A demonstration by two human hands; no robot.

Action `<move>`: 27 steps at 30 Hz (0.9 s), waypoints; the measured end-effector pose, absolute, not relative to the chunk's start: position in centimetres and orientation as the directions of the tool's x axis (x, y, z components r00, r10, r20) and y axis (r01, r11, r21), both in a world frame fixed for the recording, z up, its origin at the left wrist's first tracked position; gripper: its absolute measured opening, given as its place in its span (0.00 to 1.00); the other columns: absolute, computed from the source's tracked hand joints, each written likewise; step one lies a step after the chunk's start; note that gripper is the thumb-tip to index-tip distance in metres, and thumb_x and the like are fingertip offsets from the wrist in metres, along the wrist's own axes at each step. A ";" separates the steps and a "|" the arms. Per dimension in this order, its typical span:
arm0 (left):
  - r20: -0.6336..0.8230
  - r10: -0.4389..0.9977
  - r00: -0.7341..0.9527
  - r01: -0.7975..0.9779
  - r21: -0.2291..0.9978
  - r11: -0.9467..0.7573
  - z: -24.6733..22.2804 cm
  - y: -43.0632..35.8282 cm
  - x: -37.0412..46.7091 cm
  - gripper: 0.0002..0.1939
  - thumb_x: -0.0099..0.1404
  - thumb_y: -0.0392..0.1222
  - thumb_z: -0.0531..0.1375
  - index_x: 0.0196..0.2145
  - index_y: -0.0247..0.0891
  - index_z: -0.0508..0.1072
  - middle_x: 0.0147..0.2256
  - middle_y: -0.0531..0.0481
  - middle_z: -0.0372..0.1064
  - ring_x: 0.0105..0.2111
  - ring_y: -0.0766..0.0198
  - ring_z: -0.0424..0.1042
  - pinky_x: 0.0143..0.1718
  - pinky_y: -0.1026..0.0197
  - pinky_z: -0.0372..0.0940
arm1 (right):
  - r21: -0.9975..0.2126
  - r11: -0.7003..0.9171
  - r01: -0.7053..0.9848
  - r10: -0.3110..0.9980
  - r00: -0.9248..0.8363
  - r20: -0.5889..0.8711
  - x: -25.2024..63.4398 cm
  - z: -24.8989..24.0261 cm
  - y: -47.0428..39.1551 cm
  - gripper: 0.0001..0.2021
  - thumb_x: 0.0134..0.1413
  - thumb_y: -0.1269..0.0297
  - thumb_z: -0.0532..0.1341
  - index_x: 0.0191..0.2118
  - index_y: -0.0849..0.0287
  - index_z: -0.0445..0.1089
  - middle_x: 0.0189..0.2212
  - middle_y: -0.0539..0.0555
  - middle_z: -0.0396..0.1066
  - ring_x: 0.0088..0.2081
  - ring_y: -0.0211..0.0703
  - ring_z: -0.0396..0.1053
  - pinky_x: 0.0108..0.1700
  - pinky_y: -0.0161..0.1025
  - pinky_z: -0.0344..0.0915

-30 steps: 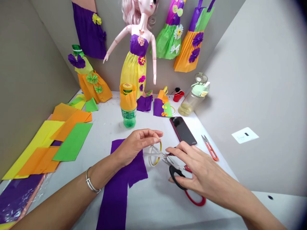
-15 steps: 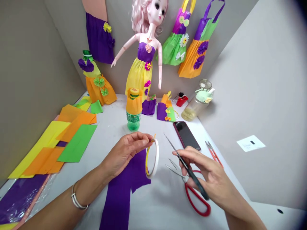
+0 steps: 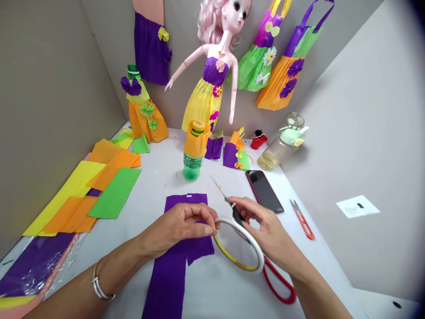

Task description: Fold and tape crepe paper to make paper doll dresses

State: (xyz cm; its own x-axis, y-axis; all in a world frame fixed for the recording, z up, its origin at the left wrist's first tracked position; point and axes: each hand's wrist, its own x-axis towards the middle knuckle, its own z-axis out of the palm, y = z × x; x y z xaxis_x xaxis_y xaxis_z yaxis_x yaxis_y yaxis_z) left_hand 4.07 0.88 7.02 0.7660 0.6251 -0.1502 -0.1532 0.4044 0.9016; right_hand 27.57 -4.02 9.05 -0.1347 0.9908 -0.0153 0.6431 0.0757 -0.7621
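My left hand (image 3: 191, 223) pinches the edge of a narrow roll of white tape (image 3: 259, 250) with a yellow inner ring. The ring hangs tilted in front of my right hand (image 3: 262, 226), whose fingers close around a slim pointed tool (image 3: 236, 215) with a black handle and thin metal tip. A small orange strip (image 3: 219, 189) shows at that tip; whether it is gripped I cannot tell. Purple fabric (image 3: 166, 274) lies under my left hand, with a small white piece (image 3: 189, 196) at its top edge. Red-handled scissors (image 3: 282, 290) are partly hidden behind the roll and right hand.
A green bottle (image 3: 191, 168) wrapped in orange fabric stands ahead, before a doll (image 3: 217, 66). Coloured fabric sheets (image 3: 114, 195) lie left. At right are a phone (image 3: 264, 190), small red snips (image 3: 303, 223) and a water bottle (image 3: 272, 153).
The tape roll has tilted and come between my hands. My right hand has moved left toward it, bringing the tool's tip beside the orange strip. The camera view has shifted slightly.
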 end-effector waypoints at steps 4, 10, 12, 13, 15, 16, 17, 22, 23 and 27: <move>-0.216 0.722 0.657 -0.180 0.885 0.429 6.7 1.6 2.0 0.05 0.59 0.40 0.68 0.29 0.38 0.76 0.39 0.51 0.71 0.40 0.65 0.69 0.47 0.64 0.62 | -0.431 -0.026 0.902 0.999 0.037 0.019 28.7 6.0 -1.5 0.20 0.59 0.64 0.60 0.57 0.56 0.66 0.46 0.57 0.72 0.44 0.49 0.71 0.45 0.45 0.67; -0.237 0.871 0.431 -0.338 0.852 0.399 5.4 2.8 0.3 0.05 0.60 0.40 0.67 0.34 0.39 0.79 0.39 0.52 0.74 0.45 0.65 0.70 0.54 0.64 0.61 | -0.115 0.027 0.993 0.999 -0.029 -0.021 28.2 5.6 -0.3 0.13 0.62 0.68 0.56 0.49 0.59 0.71 0.48 0.63 0.72 0.52 0.60 0.67 0.46 0.51 0.67; -0.261 0.863 0.433 -0.310 0.856 0.414 5.3 2.6 0.7 0.05 0.60 0.40 0.68 0.34 0.38 0.78 0.39 0.51 0.74 0.44 0.65 0.70 0.52 0.65 0.62 | -0.318 0.053 0.947 0.998 -0.036 0.058 27.0 7.2 -0.9 0.15 0.66 0.64 0.53 0.53 0.58 0.70 0.51 0.62 0.71 0.53 0.58 0.67 0.52 0.52 0.64; -0.271 0.854 0.445 -0.290 0.858 0.423 5.4 2.4 1.1 0.05 0.59 0.41 0.68 0.33 0.38 0.78 0.39 0.51 0.74 0.43 0.65 0.70 0.50 0.65 0.62 | -0.505 0.096 0.858 0.995 -0.073 0.065 26.4 8.1 -1.3 0.17 0.68 0.61 0.51 0.57 0.55 0.66 0.52 0.60 0.71 0.54 0.54 0.67 0.53 0.49 0.65; -0.273 0.829 0.487 -0.251 0.866 0.432 5.5 2.0 1.8 0.05 0.59 0.41 0.68 0.32 0.37 0.77 0.37 0.51 0.73 0.40 0.66 0.70 0.47 0.65 0.62 | -0.787 0.121 0.605 0.984 -0.176 0.016 25.0 9.5 -1.9 0.20 0.69 0.55 0.50 0.62 0.49 0.61 0.51 0.56 0.72 0.52 0.48 0.69 0.50 0.43 0.67; -0.266 0.818 0.511 -0.238 0.870 0.432 5.5 1.8 2.1 0.05 0.59 0.41 0.68 0.31 0.37 0.77 0.36 0.52 0.73 0.39 0.66 0.69 0.47 0.64 0.62 | -0.851 0.113 0.512 0.977 -0.213 0.001 24.5 9.9 -2.0 0.20 0.68 0.54 0.52 0.62 0.49 0.61 0.46 0.54 0.74 0.50 0.47 0.71 0.48 0.40 0.68; -0.256 0.808 0.530 -0.234 0.872 0.430 5.5 1.7 2.3 0.05 0.59 0.41 0.68 0.30 0.37 0.77 0.35 0.52 0.72 0.39 0.66 0.69 0.47 0.63 0.62 | -0.885 0.101 0.455 0.969 -0.248 -0.017 24.2 10.0 -2.0 0.20 0.68 0.53 0.53 0.61 0.50 0.64 0.39 0.53 0.75 0.45 0.45 0.72 0.45 0.39 0.68; -0.259 0.882 0.393 -0.258 0.890 0.376 4.6 2.0 1.9 0.04 0.58 0.41 0.68 0.30 0.39 0.78 0.48 0.50 0.72 0.51 0.59 0.67 0.58 0.57 0.55 | -0.806 0.087 0.586 0.994 -0.103 0.032 25.8 8.7 -0.3 0.19 0.68 0.54 0.51 0.54 0.56 0.71 0.22 0.48 0.66 0.27 0.41 0.67 0.35 0.39 0.66; -0.268 0.901 0.340 -0.257 0.896 0.363 4.2 2.1 1.8 0.04 0.58 0.42 0.68 0.31 0.39 0.78 0.49 0.50 0.72 0.52 0.59 0.66 0.59 0.57 0.53 | -0.733 0.099 0.673 0.994 -0.041 0.097 26.4 8.3 0.1 0.18 0.68 0.55 0.52 0.54 0.56 0.71 0.24 0.50 0.68 0.29 0.43 0.68 0.36 0.41 0.66; -0.303 0.923 0.238 -0.264 0.894 0.361 3.3 2.2 1.9 0.06 0.57 0.43 0.69 0.30 0.40 0.79 0.47 0.50 0.72 0.50 0.60 0.66 0.58 0.57 0.53 | -0.426 0.205 0.881 0.945 -0.065 0.320 26.6 7.2 0.6 0.13 0.63 0.59 0.58 0.48 0.57 0.74 0.42 0.60 0.72 0.47 0.55 0.68 0.50 0.51 0.62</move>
